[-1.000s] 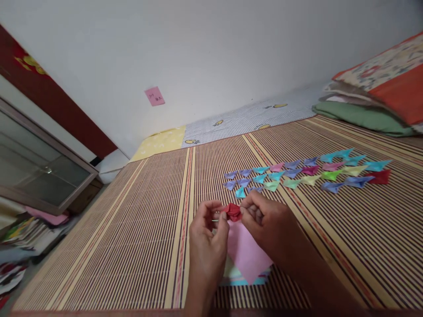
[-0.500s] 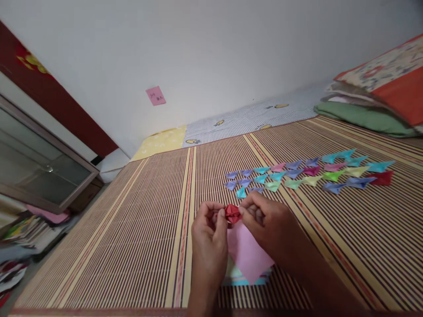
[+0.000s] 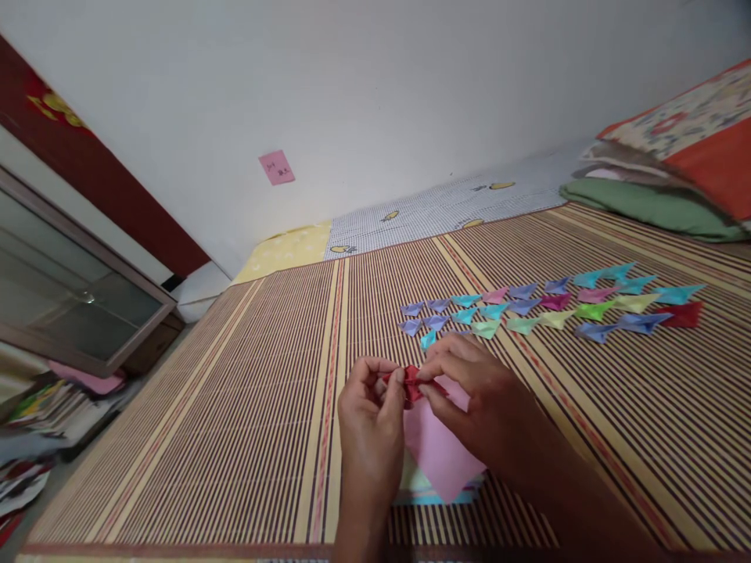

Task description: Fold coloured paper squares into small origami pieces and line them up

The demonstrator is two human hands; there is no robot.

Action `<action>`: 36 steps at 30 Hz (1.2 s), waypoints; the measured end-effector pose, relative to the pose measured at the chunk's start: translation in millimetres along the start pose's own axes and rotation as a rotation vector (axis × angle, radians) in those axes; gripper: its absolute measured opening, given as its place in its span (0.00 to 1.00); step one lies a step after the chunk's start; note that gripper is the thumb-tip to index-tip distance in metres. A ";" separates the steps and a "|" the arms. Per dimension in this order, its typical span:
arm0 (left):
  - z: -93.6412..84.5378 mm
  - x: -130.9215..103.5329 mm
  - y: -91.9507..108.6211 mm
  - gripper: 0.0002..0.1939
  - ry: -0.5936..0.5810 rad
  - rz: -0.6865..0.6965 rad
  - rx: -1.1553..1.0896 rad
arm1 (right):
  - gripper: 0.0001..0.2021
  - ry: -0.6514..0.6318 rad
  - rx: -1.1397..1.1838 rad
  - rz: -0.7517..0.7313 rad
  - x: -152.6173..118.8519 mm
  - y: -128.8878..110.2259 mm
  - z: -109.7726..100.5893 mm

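Observation:
A small folded red paper (image 3: pixel 412 383) is held up between my two hands. My left hand (image 3: pixel 375 407) pinches its left side between thumb and fingers. My right hand (image 3: pixel 469 387) has thumb and index finger at the right side, where a red point sticks out between them. Below lies a pink paper sheet (image 3: pixel 443 450), turned cornerwise on a stack of coloured paper (image 3: pixel 419 493). Beyond my hands, several folded paper boats (image 3: pixel 555 319) stand in rows, in blue, purple, green, yellow, pink and red.
A striped bamboo mat (image 3: pixel 235 407) covers the bed. Folded bedding (image 3: pixel 651 207) and a pillow (image 3: pixel 716 141) are piled at the far right. A pink note (image 3: pixel 276 167) is on the wall. To the left stand a glass-doored cabinet (image 3: pixel 76 289) and a pile of books (image 3: pixel 59 407).
My right fingers have shifted their hold on the red paper, opening a little so that a red point shows between thumb and index finger. My left hand stays almost still.

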State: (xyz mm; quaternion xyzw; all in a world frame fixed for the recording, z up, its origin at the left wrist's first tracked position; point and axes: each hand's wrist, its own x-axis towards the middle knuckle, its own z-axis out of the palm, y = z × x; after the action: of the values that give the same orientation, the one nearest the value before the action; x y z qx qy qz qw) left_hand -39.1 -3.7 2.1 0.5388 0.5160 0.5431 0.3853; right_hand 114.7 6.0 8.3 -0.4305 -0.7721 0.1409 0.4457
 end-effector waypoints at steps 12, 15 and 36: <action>4.6 -1.9 6.1 0.07 -0.009 -0.029 0.030 | 0.11 0.001 -0.101 -0.071 -1.3 2.1 2.4; 3.9 -1.1 5.5 0.07 -0.028 -0.044 0.010 | 0.11 -0.006 -0.111 -0.106 -1.3 5.4 1.9; -7.3 -1.1 11.8 0.10 -0.108 -0.024 0.044 | 0.15 0.022 -0.207 -0.215 -0.2 13.2 1.7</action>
State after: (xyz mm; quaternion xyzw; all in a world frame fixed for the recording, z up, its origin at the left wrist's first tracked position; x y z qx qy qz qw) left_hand -44.5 -7.9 14.2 0.5696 0.5125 0.4971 0.4071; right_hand 120.4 13.9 -0.7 -0.3906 -0.8192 0.0069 0.4199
